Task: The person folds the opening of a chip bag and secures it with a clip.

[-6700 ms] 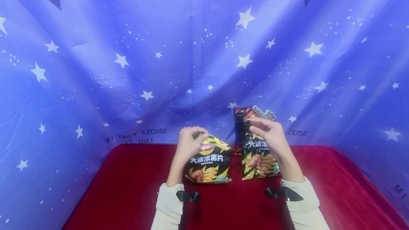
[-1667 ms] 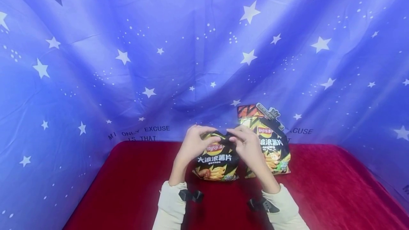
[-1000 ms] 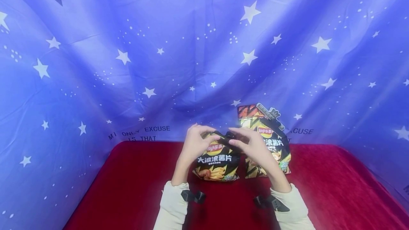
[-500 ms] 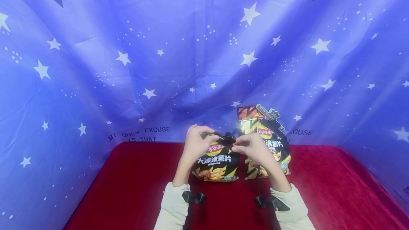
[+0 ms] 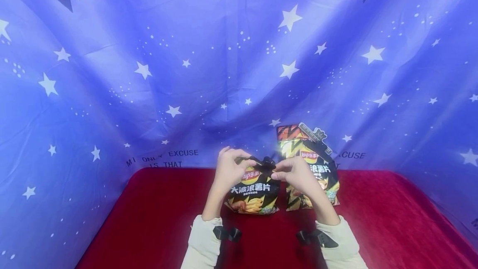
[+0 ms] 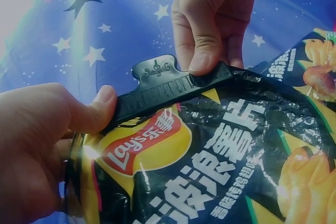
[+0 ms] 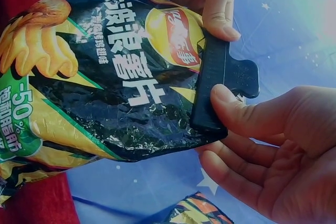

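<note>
A black Lay's chip bag (image 5: 251, 190) stands on the red table, its top folded and slanting. Across that top lies a black bag clip (image 6: 168, 90) with a piano-key pattern and a rounded tab. My left hand (image 5: 229, 169) pinches the bag's upper left corner, thumb at the clip's left end. With thumb in front and fingers behind, my right hand (image 5: 298, 173) pinches the clip's other end over the bag's edge. The right wrist view shows the clip (image 7: 212, 85) lying along the bag's top edge between both thumbs.
A second chip bag (image 5: 325, 182) stands just right, partly behind my right hand. Another piano-patterned clip (image 5: 315, 137) sits slantwise on its top right corner. Red velvety cloth covers the table (image 5: 160, 219); a blue star-printed curtain (image 5: 209, 74) hangs behind.
Earlier my right hand was at the second bag with a black item; it moved left to the first bag. Lately its fingers slid slightly down, leaving more of the clip in sight.
</note>
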Available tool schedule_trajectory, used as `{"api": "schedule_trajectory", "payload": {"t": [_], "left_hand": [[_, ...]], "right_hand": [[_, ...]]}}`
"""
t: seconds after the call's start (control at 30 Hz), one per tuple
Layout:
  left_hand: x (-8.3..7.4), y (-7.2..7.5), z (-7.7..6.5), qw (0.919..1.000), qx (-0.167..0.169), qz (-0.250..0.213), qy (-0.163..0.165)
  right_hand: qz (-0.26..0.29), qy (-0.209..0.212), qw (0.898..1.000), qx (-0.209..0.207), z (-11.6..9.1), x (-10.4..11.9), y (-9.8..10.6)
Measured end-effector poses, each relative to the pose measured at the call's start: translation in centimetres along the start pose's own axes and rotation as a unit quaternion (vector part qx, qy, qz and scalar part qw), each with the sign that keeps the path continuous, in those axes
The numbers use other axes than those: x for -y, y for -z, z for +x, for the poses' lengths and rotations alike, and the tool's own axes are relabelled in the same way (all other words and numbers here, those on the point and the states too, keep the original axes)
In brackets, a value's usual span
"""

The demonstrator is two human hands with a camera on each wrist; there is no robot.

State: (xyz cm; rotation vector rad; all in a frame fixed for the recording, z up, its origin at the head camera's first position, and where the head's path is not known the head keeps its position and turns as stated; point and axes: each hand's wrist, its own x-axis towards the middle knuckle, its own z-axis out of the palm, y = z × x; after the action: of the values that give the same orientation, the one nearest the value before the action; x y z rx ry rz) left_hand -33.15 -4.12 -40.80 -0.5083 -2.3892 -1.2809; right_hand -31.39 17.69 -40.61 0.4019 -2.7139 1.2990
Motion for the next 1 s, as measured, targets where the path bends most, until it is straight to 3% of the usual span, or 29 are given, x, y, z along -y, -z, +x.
{"api": "schedule_trajectory", "payload": {"t": [0.23, 0.33, 0.53, 0.67, 0.77, 1.0], "left_hand": [[0.4, 1.2, -0.2, 0.9983, 0.053, 0.025, 0.003], [1.0, 1.9, -0.2, 0.9976, 0.061, 0.031, 0.008], [2.8, 3.6, -0.4, 0.9943, 0.066, -0.05, 0.067], [3.9, 4.6, -0.6, 0.9823, 0.079, -0.105, 0.134], [4.5, 4.8, -0.8, 0.9713, 0.105, -0.118, 0.178], [5.0, 4.5, -1.0, 0.9502, 0.177, -0.157, 0.202]], "right_hand": [[0.007, 0.035, 0.999, 0.018, -0.1, -0.2, 0.4], [0.01, 0.039, 0.998, 0.041, -0.2, -0.3, 0.7], [0.038, -0.024, 0.994, 0.102, -0.5, -1.1, 1.4], [0.063, -0.051, 0.989, 0.12, -0.5, -1.6, 1.5], [0.077, -0.062, 0.987, 0.124, -0.4, -1.8, 1.6], [0.088, -0.042, 0.987, 0.127, -0.3, -2.3, 1.6]]}}
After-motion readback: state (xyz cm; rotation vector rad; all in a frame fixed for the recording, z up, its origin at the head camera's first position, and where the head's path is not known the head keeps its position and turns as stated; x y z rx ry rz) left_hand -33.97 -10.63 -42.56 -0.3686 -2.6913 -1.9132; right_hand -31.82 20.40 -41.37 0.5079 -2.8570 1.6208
